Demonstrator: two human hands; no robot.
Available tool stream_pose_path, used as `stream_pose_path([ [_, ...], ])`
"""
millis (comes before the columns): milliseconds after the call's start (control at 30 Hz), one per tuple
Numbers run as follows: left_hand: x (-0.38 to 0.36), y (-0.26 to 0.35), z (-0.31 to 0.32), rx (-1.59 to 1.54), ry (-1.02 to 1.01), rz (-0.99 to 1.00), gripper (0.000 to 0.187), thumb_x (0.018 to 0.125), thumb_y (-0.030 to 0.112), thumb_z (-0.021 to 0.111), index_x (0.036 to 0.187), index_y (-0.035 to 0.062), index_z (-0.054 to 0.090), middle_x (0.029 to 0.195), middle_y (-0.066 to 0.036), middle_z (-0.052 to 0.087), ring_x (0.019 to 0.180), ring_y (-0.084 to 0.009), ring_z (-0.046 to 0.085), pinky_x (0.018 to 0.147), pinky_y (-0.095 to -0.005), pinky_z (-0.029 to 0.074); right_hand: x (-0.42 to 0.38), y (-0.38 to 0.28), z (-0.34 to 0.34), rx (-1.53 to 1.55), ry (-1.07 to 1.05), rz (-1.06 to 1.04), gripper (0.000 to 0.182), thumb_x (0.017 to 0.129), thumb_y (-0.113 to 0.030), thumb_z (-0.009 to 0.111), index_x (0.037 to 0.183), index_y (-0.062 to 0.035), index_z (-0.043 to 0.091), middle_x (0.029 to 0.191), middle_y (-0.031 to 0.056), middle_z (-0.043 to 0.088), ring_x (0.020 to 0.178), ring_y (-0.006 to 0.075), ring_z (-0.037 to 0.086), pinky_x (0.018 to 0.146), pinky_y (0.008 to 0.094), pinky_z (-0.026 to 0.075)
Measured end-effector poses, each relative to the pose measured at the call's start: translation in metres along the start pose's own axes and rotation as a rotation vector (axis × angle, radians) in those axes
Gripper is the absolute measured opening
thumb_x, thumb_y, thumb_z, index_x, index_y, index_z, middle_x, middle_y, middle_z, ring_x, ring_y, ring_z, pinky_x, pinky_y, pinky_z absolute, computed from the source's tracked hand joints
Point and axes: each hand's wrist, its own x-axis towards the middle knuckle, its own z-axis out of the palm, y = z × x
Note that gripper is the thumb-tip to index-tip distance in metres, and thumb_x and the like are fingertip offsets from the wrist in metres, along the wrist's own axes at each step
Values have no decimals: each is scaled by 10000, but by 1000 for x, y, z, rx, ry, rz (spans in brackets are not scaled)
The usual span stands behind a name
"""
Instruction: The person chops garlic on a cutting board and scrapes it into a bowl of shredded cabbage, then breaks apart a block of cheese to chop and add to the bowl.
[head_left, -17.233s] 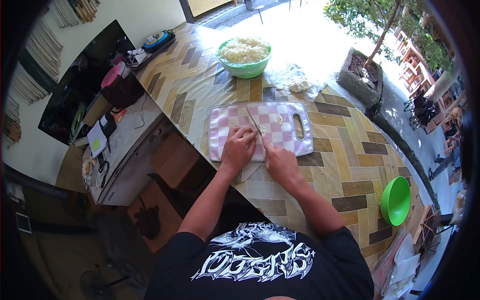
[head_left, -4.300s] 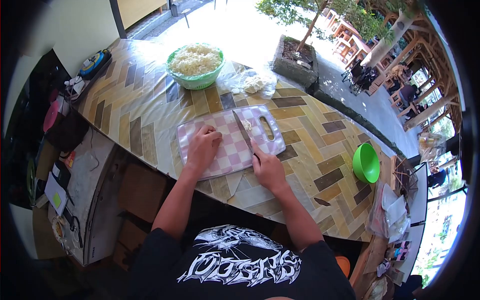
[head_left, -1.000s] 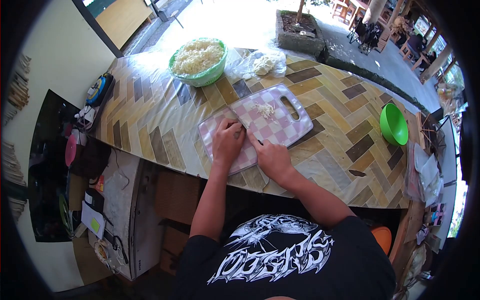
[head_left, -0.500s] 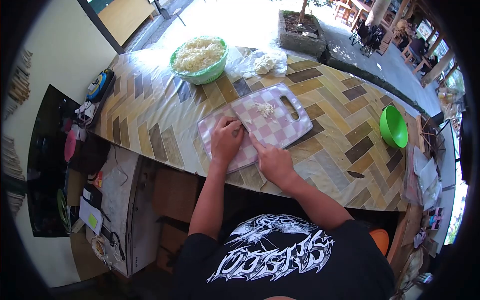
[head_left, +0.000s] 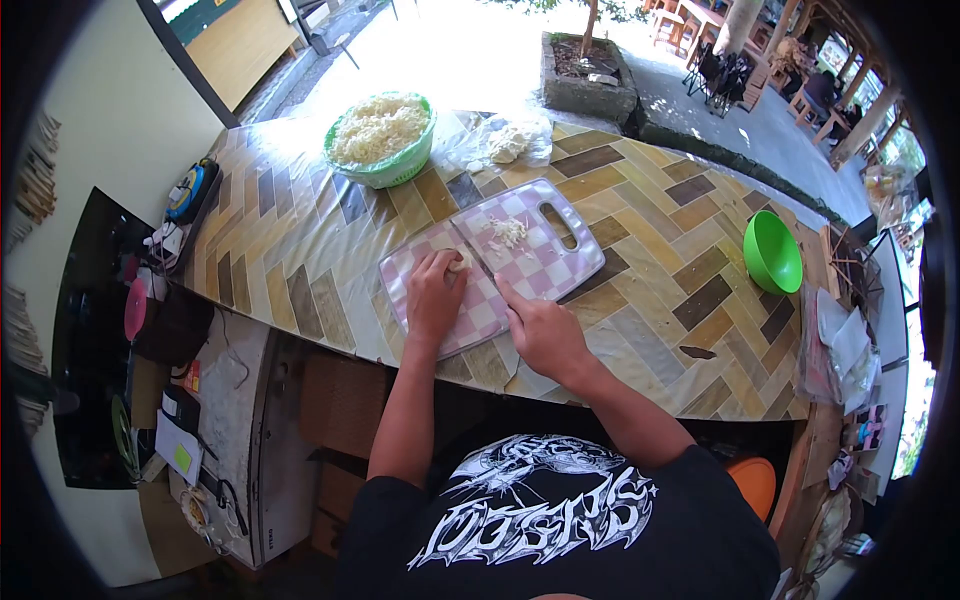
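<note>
A pink-and-white checkered cutting board lies on the table before me. My left hand rests on its left half, fingers curled round a pale, roundish piece of food whose kind I cannot make out. My right hand is closed on a knife, seen nearly edge-on as a thin dark line, its handle hidden in the fist. The index finger stretches along it. The blade stands just right of the pale piece. Beyond it, a small heap of pale shreds sits on the board.
A green basket heaped with pale shreds stands at the far left of the table. Beside it lies a clear plastic bag with pale pieces. A green bowl sits tilted at the right, near plastic packets.
My left hand has drawn slightly away from the blade, and the pale piece now shows beside its fingers. My right hand keeps its grip on the knife. The whole view has shifted slightly.
</note>
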Motion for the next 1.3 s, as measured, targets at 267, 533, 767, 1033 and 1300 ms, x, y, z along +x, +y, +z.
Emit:
stream_pose_path([
  [267, 0, 4, -1, 5, 25, 42, 165, 892, 91, 798, 1027, -4, 796, 1124, -152, 759, 1012, -344, 746, 897, -416, 582, -3, -6, 17, -270, -70, 10, 608, 1016, -212, 624, 1611, -245, 504, 799, 162, 718, 716, 392, 743, 654, 502, 614],
  [533, -2, -2, 1, -4, 24, 79, 148, 908, 61, 773, 1040, -1, 801, 1132, -165, 776, 1034, -367, 752, 915, -425, 585, 32, -3, 8, -196, -103, 8, 591, 1028, -197, 602, 1610, -197, 500, 845, 210, 737, 740, 423, 743, 686, 525, 615],
  [767, 0, -1, 0, -54, 13, 37, 157, 929, 47, 749, 1070, 2, 803, 1148, -180, 779, 1056, -373, 753, 943, -427, 586, 12, -26, 18, -292, -150, 58, 625, 1011, -170, 587, 1614, -67, 458, 799, 218, 737, 746, 437, 747, 705, 537, 615],
  [1033, -2, -4, 1, -79, 25, 54, 155, 926, 35, 745, 1070, -4, 787, 1166, -181, 773, 1047, -388, 751, 920, -434, 592, 26, -24, 3, -242, -139, 57, 704, 960, -103, 559, 1641, -24, 400, 778, 221, 739, 725, 390, 764, 712, 528, 624],
  [1300, 0, -3, 0, -84, 20, 48, 147, 927, 26, 742, 1064, -4, 784, 1167, -179, 770, 1038, -381, 754, 897, -425, 599, 25, -31, 19, -310, -234, 69, 714, 938, -54, 559, 1616, 73, 374, 866, 241, 766, 809, 394, 784, 751, 507, 639],
])
